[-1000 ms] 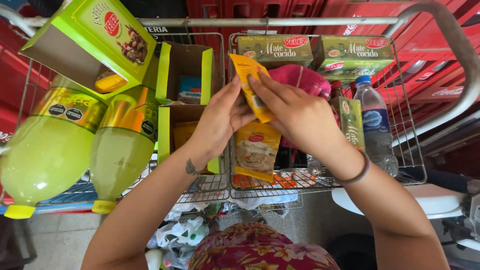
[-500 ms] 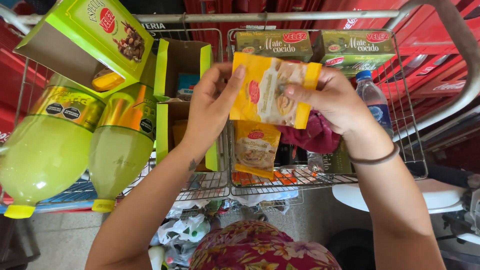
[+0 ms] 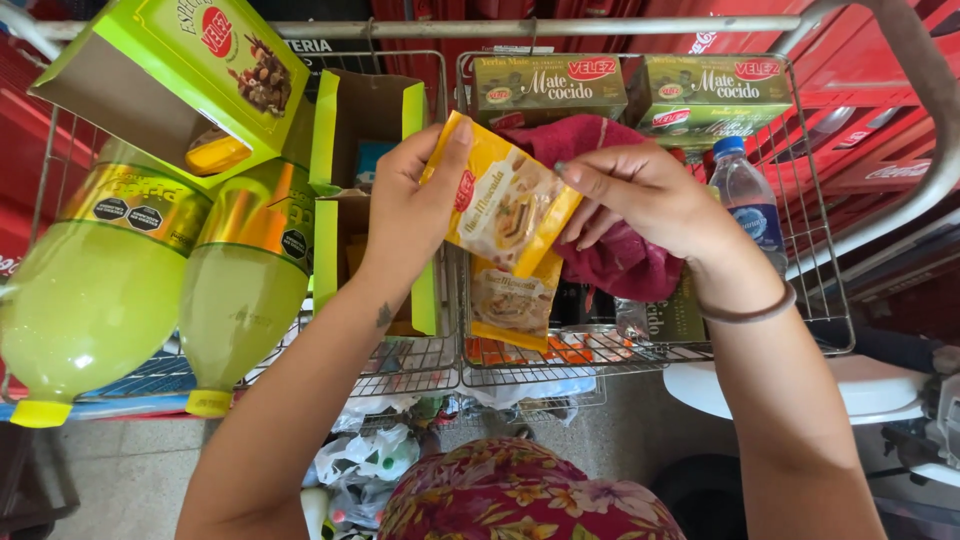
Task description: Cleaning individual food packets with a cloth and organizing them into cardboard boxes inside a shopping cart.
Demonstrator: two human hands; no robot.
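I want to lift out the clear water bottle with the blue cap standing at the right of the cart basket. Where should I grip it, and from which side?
Probably around the neck just under the blue cap, coming from above. The water bottle stands upright against the wire basket wall, with the red cloth and right hand crowding its left, so only its top is free.

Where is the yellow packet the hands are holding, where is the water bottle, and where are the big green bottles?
yellow packet [image 3: 505, 205], head view, middle of its front.
water bottle [image 3: 748, 205], head view, on its blue label.
big green bottles [image 3: 95, 300], head view, belly of the left one.
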